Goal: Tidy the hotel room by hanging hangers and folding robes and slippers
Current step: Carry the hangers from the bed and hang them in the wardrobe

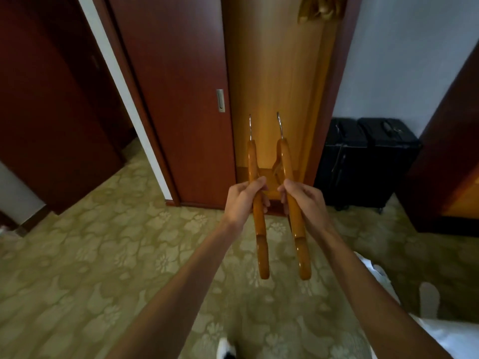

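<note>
Head view, two wooden hangers (hooks up), left hand [243, 200] gripping left hanger [259, 229], right hand [303, 200] gripping right hanger [298, 229]

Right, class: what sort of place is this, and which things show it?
Probably a hotel room entryway: an open wardrobe with a sliding door, black luggage against the wall, patterned carpet, and wooden hangers in hand.

Both bare forearms extend forward, converging. Left hand [245, 200] and right hand [303, 200] are raised side by side, fingers curled closed, apparently not touching.
</note>
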Motion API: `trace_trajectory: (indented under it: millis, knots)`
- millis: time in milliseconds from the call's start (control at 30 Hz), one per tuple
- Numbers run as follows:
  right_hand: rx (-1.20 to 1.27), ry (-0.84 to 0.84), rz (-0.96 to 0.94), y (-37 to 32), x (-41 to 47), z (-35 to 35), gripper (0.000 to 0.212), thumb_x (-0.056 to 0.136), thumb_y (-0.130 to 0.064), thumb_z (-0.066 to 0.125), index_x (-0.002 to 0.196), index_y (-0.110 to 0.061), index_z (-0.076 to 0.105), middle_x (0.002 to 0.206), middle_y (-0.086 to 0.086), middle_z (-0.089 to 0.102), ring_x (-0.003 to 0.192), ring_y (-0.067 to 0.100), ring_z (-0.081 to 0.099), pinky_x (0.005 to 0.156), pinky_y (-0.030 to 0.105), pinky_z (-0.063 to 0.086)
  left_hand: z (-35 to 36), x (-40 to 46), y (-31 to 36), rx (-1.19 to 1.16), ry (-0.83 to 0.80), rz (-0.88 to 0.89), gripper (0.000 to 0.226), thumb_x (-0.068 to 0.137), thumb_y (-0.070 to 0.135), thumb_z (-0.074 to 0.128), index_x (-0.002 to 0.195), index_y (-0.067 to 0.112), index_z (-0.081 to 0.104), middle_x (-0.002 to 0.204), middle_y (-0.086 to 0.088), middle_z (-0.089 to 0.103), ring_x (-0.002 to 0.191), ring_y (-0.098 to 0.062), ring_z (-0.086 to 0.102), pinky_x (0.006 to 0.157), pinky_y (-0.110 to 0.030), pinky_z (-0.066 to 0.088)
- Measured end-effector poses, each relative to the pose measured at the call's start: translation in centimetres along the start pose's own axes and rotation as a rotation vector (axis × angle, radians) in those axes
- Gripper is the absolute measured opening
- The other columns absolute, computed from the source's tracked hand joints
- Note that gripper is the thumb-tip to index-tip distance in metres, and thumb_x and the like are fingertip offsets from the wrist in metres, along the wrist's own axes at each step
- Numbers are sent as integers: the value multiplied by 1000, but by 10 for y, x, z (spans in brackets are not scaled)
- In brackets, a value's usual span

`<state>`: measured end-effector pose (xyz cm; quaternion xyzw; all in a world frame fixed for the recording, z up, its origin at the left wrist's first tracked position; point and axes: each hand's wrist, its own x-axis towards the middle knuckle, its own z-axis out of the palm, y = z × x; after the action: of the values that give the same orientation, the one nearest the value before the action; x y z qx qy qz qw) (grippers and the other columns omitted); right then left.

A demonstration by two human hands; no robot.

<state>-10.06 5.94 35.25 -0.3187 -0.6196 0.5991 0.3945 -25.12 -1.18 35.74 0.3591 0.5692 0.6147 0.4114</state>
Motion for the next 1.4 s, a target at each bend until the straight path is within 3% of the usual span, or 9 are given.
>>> trace_trajectory:
  millis: [267, 400, 600, 700, 933, 1100, 1400]
  knots:
    - [-26, 13, -29, 20, 217, 32, 28, 96, -36, 61, 83, -14, 74, 73, -2, 66, 72, 12, 63, 80, 37, 50, -46, 221, 6, 4, -20, 41, 35, 96, 36, 61, 87, 4, 73, 72, -16, 65, 67, -25, 59, 66, -33, 50]
    - [21, 31, -28, 23, 314, 34, 34, 96, -37, 60, 90, -6, 72, 77, 3, 65, 73, 12, 61, 87, 40, 46, -58, 335, 19, 23, -45, 32, 43, 95, 42, 62, 92, 0, 73, 73, -14, 68, 69, -23, 62, 73, -37, 50]
    - [29, 107, -55, 19, 428, 11, 42, 90, -41, 61, 91, 0, 71, 74, 3, 63, 67, 11, 59, 76, 32, 46, -46, 470, 35, 76, -127, 38, 37, 94, 45, 63, 82, 12, 75, 72, -14, 69, 67, -21, 63, 81, -45, 48]
    - [0, 138, -77, 24, 489, -6, 47, 92, -45, 63, 92, 1, 71, 76, 6, 62, 69, 14, 58, 77, 33, 46, -39, 534, 39, 112, -161, 50, 37, 95, 45, 62, 80, 13, 74, 70, -12, 69, 64, -20, 63, 78, -43, 48]
    - [-17, 161, -137, 27, 642, -39, 36, 96, -37, 58, 92, -4, 72, 78, 5, 63, 70, 11, 60, 78, 33, 47, -16, 690, 54, 106, -214, 128, 38, 96, 44, 60, 85, 10, 74, 71, -11, 69, 66, -20, 63, 77, -41, 51]
    - [-15, 171, -198, 2, 762, -54, 34, 90, -45, 60, 83, -15, 74, 77, 5, 66, 70, 13, 63, 79, 38, 49, -2, 804, 97, 128, -209, 217, 38, 97, 44, 59, 86, 11, 74, 71, -9, 69, 64, -19, 63, 75, -38, 52]
    - [55, 151, -304, -65, 933, -66, 35, 96, -34, 60, 95, -2, 71, 75, 3, 68, 67, 14, 66, 72, 33, 50, 17, 961, 203, 117, -119, 346, 37, 96, 43, 59, 88, 10, 74, 69, -5, 70, 64, -16, 66, 75, -37, 53]
